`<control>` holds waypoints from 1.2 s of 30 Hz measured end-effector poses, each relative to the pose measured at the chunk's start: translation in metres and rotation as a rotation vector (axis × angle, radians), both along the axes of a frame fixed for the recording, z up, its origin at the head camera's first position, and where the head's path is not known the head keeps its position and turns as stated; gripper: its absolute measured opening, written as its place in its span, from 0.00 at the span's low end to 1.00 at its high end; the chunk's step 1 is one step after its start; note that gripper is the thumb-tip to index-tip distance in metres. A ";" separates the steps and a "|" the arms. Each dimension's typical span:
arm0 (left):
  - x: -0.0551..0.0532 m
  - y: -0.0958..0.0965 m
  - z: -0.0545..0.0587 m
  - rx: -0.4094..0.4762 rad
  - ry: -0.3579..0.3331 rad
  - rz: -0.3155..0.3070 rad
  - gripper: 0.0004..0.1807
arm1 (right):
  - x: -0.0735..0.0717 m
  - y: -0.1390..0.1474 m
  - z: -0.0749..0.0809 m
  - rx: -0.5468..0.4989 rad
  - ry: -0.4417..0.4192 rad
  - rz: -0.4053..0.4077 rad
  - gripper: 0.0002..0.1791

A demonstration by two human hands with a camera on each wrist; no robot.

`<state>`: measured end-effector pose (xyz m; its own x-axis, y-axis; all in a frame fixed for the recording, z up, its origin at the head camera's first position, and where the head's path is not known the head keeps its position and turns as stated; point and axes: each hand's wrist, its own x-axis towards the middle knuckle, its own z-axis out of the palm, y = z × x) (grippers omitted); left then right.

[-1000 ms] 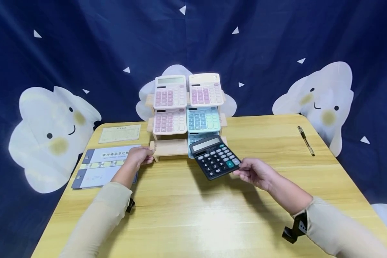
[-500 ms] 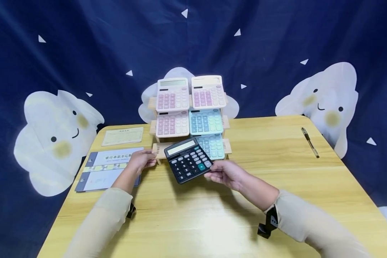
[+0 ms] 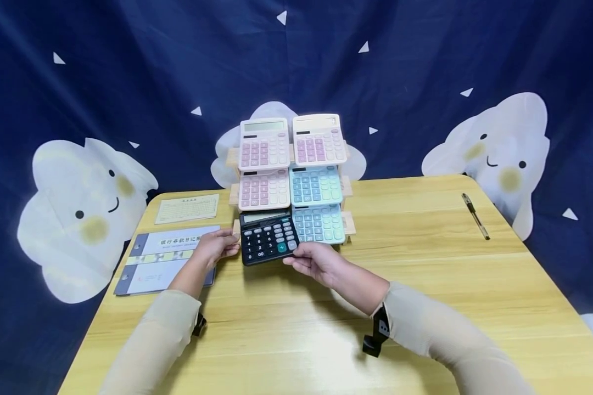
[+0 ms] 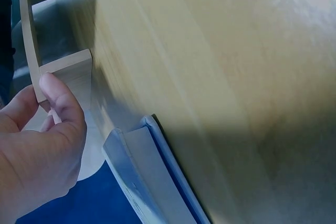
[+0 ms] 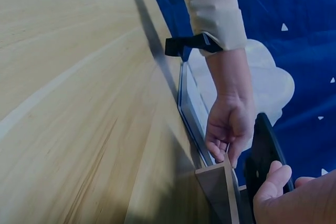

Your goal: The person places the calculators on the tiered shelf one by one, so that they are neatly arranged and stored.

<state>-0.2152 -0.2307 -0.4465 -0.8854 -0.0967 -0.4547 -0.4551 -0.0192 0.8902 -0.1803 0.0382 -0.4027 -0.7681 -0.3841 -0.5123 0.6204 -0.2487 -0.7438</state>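
Observation:
My right hand grips a black calculator by its lower right corner. The calculator tilts over the left half of the bottom tier of a wooden stepped rack; whether it touches the tier cannot be told. With thumb and fingers my left hand pinches the left end of that bottom tier, as the board in the left wrist view shows. Beside the black calculator leans a blue calculator. Above it sit another blue calculator and a pink calculator. Two pink-keyed calculators stand on top.
A ledger binder lies on the table left of the rack, partly under my left forearm. Behind it is a printed paper slip. A pen lies at the far right. A dark blue curtain hangs behind the table.
My right hand has carried the black calculator leftward, from in front of the lower blue calculator to the rack's bottom left place. My left hand keeps its pinch on the rack.

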 end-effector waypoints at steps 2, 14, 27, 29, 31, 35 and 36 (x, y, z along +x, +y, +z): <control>0.000 -0.001 0.000 0.000 0.007 -0.003 0.32 | -0.001 -0.004 -0.002 -0.005 -0.001 -0.028 0.06; 0.002 -0.001 -0.004 -0.001 0.005 0.023 0.29 | 0.004 -0.026 -0.013 0.007 -0.006 -0.126 0.08; 0.002 -0.001 -0.002 0.030 -0.007 0.027 0.31 | 0.002 -0.031 -0.032 0.024 -0.023 -0.123 0.15; 0.002 0.000 -0.002 0.029 -0.011 0.025 0.31 | 0.000 -0.033 -0.034 0.015 -0.029 -0.143 0.15; 0.002 0.001 -0.002 0.029 -0.009 0.027 0.31 | -0.003 -0.035 -0.036 0.008 -0.037 -0.162 0.15; 0.003 0.002 -0.001 0.031 0.001 0.027 0.32 | -0.006 -0.038 -0.041 -0.009 -0.045 -0.204 0.14; 0.003 0.002 -0.001 0.034 0.003 0.027 0.32 | -0.006 -0.039 -0.042 -0.011 -0.046 -0.214 0.14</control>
